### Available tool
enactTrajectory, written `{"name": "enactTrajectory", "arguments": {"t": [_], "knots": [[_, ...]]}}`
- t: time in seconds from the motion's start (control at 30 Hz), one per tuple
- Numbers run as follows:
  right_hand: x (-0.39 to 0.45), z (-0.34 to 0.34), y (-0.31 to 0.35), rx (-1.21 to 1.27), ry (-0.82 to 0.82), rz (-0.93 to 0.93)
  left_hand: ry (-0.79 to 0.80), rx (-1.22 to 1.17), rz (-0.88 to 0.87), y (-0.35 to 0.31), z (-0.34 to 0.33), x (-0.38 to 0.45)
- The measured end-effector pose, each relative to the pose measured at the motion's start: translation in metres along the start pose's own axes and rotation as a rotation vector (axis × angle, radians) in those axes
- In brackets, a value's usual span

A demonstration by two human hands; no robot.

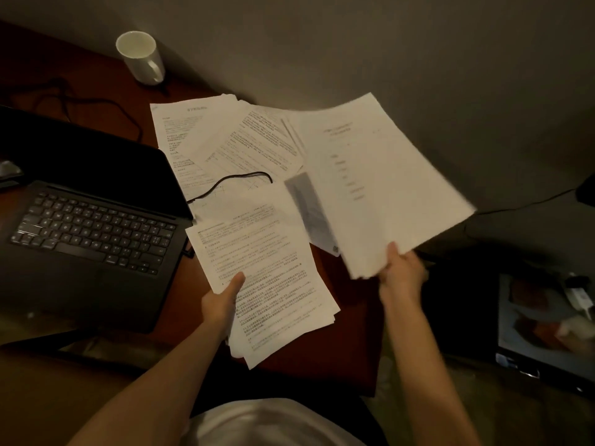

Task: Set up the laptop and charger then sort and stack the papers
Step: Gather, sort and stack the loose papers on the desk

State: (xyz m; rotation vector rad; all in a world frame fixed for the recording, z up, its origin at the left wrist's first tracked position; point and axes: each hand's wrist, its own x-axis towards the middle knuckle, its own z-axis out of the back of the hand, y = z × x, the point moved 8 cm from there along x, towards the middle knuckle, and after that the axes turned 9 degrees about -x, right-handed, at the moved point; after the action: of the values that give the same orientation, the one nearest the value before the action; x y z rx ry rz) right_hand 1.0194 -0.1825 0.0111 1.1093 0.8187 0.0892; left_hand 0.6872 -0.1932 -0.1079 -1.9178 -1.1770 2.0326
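So the reddish-brown table (351,317) takes up most of the left and middle of the shot, with a grey wall behind it. Biggest thing on it is the black laptop (90,226) over at 9 o'clock, lid open, screen dark, keyboard facing the person. Next is the messy spread of printed papers (231,140) fanned out around 12 o'clock from center, overlapping each other at all angles, right beside the laptop's right edge. A thin black charger cable (238,179) loops across those sheets and runs down to the laptop's right side; more black cord snakes over the table behind the lid at 10 o'clock. The right hand (401,268), at 3 o'clock, has a closed grip on the bottom edge of a stack of sheets (383,188), lifted off the table and tilted, a bit motion-blurred. The left hand (222,302), around 6 o'clock, has its grip pinched on another bundle of text pages (264,278), thumb on top, the bundle hanging partly past the table's front edge. A white mug (141,57) stands upright way back at 11 o'clock, well apart from the papers.
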Motion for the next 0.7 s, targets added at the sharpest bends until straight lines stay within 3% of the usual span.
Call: {"name": "enactTrajectory", "arguments": {"t": [0.17, 0.33, 0.53, 0.7], "knots": [[-0.040, -0.068, -0.116, 0.020, 0.285, -0.337, 0.030, -0.049, 0.071, 0.000, 0.000, 0.000], [-0.077, -0.077, -0.198, -0.150, 0.346, -0.597, 0.056, -0.146, 0.083, 0.005, 0.000, 0.005], [-0.099, -0.071, -0.209, -0.307, 0.561, -0.683, 0.011, -0.097, 0.069, 0.005, 0.004, 0.003], [-0.091, -0.049, -0.191, -0.797, 0.845, -0.768, -0.039, 0.039, -0.001, 0.005, 0.006, 0.003]]}}
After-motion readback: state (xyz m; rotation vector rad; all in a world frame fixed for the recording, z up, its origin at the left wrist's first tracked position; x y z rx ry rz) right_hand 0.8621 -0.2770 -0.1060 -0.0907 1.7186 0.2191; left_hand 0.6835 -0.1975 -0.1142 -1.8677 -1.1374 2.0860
